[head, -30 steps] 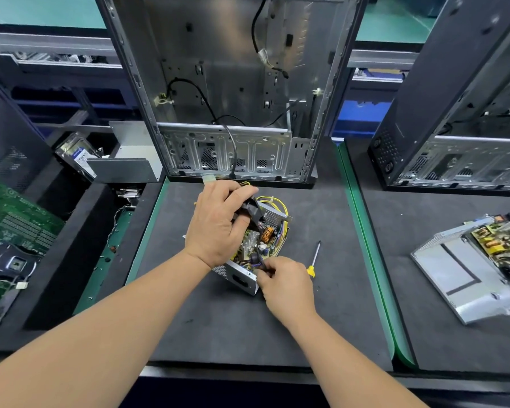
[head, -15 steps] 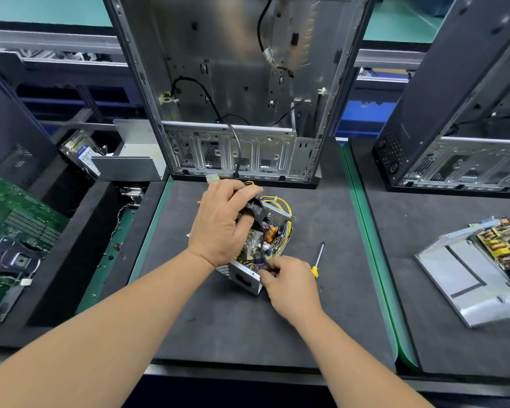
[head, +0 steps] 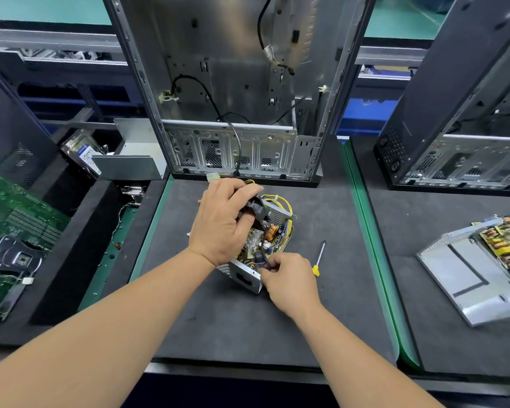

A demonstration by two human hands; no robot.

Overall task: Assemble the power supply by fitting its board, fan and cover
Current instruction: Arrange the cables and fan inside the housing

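Little has moved since a second ago — my hands keep their places at the power supply (head: 249, 254), only my view has drifted a touch. The open metal case sits on the grey mat (head: 233, 325) in front of the upright computer chassis (head: 236, 83). My left hand (head: 223, 220) curls around the black fan (head: 255, 206) over the case's far end. My right hand (head: 289, 278) pinches wires at its near corner — screwdriver (head: 319, 259) just beside.

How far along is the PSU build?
Board already sits in the open casing. Left hand holds the black fan over it; right hand pinches wires at the near corner. Cover not fitted; screwdriver lies unused on the mat.
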